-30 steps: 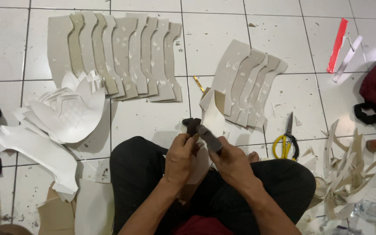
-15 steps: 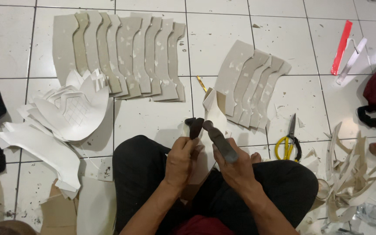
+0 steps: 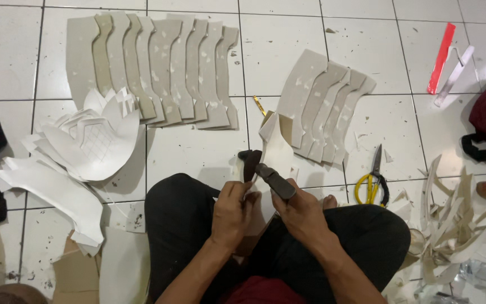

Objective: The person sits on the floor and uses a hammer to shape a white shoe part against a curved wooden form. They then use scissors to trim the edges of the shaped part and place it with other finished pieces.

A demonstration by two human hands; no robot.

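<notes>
Pale curved card piece (image 3: pixel 277 155), stiff and off-white, held upright over the lap, pinched at its lower edge. Left hand (image 3: pixel 233 213) closed on that lower edge, fingers (image 3: pixel 237 191) folded over the near face. Right hand (image 3: pixel 305 214) clamped around the dark handle of a short dark-headed hand tool (image 3: pixel 262 169); tool head resting against the card just above the left-hand grip, shaft slanting down and right into the fist. Both grips fully closed, no gap visible between fingers and what they hold.

Beyond the grip, touching the card's far edge: fanned stack of grey-beige cut card shapes (image 3: pixel 327 107). Farther out and left of the grip: longer overlapping row of similar grey card shapes (image 3: pixel 153 67) on white floor tiles (image 3: pixel 198 149). Well left of the grip: heap of white petal-shaped paper cutouts (image 3: pixel 94 141). Right of the grip, near the knee: yellow-handled scissors (image 3: pixel 371 180). Farther right: pile of curled off-white card offcuts (image 3: pixel 451 225). Far right and beyond: red flat strip (image 3: pixel 441 58).
</notes>
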